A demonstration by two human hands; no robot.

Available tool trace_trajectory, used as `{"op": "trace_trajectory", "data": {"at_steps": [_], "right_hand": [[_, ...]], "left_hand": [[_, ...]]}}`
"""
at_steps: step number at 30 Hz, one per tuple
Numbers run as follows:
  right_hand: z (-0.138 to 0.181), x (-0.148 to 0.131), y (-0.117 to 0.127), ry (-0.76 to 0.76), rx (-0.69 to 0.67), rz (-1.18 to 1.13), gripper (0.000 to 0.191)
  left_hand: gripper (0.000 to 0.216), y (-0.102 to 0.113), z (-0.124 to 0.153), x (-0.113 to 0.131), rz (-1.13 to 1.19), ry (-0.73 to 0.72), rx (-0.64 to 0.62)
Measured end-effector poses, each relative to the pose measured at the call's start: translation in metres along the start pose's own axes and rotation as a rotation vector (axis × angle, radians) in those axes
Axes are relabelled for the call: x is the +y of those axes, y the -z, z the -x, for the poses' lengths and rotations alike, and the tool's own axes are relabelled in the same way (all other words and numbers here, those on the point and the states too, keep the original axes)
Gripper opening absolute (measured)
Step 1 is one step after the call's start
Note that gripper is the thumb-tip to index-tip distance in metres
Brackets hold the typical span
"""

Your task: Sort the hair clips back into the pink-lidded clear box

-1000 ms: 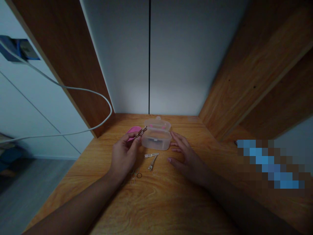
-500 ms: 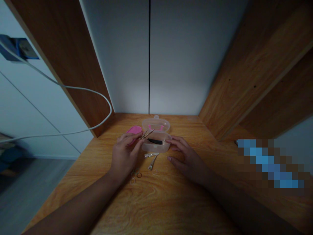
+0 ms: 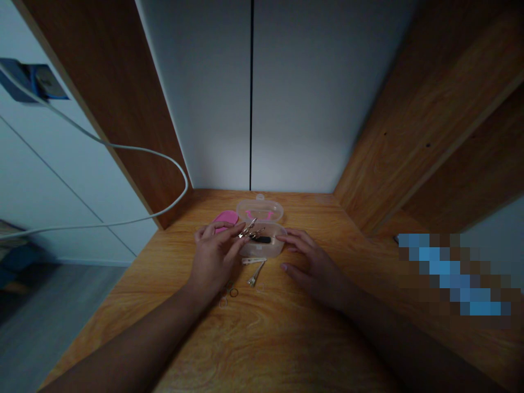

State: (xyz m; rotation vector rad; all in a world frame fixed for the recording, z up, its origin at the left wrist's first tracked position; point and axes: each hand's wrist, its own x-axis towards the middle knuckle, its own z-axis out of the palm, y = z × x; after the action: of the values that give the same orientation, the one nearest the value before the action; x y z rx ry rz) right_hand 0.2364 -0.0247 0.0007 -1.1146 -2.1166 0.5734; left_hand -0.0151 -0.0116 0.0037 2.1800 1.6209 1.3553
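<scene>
In my left hand (image 3: 215, 254), thumb and fingers are closed on metal hair clips (image 3: 248, 228), held over the left part of a clear plastic box (image 3: 276, 251). A dark hair clip (image 3: 262, 239) lies inside this box. My right hand (image 3: 309, 262) is open at the box's right end, fingertips at its rim and thumb apart. Close in front of the box lie a silver hair clip (image 3: 256, 273) and a pale one (image 3: 252, 261). Several small hair ties (image 3: 233, 292) are on the tabletop nearer me.
The box's clear lid (image 3: 262, 204), with a pink handle, lies open behind it. A pink oval object (image 3: 226, 219) sits left of the box, partly behind my left hand. A white cable (image 3: 180, 169) hangs at the left. Wooden panels (image 3: 380, 125) flank the tabletop (image 3: 254, 349).
My left hand has moved slightly right and down, bringing the metal hair clips lower over the box. The clips now look more spread out. My right hand has stayed almost still.
</scene>
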Motion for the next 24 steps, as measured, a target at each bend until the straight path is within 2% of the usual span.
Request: {"op": "trace_trajectory", "data": {"at_steps": [24], "right_hand": [[-0.0001,-0.0022,0.0003,-0.015,-0.021,-0.003,0.052]], "left_hand": [[0.021,0.0,-0.0003,0.0006,0.01,-0.023,-0.017]]}}
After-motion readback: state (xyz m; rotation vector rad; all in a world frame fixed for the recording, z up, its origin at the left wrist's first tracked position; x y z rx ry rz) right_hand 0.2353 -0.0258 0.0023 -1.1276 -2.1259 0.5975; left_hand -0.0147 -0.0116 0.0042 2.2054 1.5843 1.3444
